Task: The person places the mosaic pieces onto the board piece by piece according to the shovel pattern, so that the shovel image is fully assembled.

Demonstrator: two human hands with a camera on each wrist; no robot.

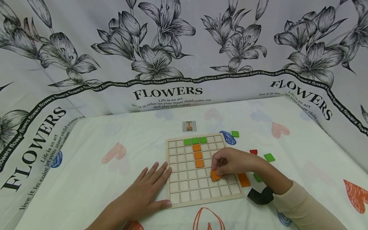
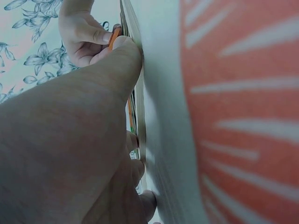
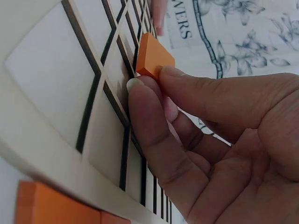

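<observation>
A wooden grid board (image 1: 189, 203) lies flat on the cloth. Three green square tiles (image 1: 195, 141) fill a row near its far edge, and below the middle one several orange tiles (image 1: 198, 155) run down a column. Between thumb and fingers my right hand (image 1: 230, 161) pinches an orange square tile (image 3: 156, 56), held tilted over the right part of the grid. My left hand (image 1: 146, 188) lies flat with fingers spread, its fingertips and thumb at the board's left edge.
Beyond the board lies a small pattern card (image 1: 189, 126). To the right are loose green tiles (image 1: 269, 157), a red tile (image 1: 253, 151), orange tiles (image 1: 244, 180) at the board's edge, and a black object (image 1: 261, 195) by the right sleeve. A flower-printed cloth hangs behind.
</observation>
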